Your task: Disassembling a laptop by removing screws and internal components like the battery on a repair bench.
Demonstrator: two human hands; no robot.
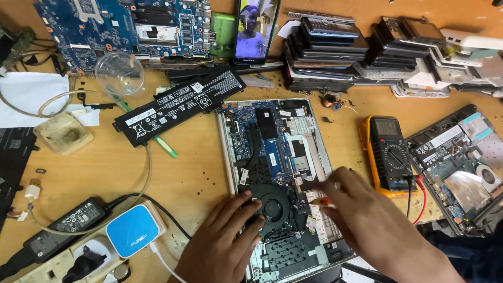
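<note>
Opened laptop (pixel 277 173) lies mid-workbench (pixel 157 173), long axis running away from the person. Left hand (pixel 225 241) rests flat, fingers spread, touching the round fan (pixel 272 207) near the front edge. Right hand (pixel 361 215), just right of it, pinches a small orange-handled tool (pixel 322 200) pointing toward the fan.

Opened laptop (pixel 277 173) centre, battery (pixel 178 107) to its left, multimeter (pixel 389 154) right, phone (pixel 254 31) behind.
</note>
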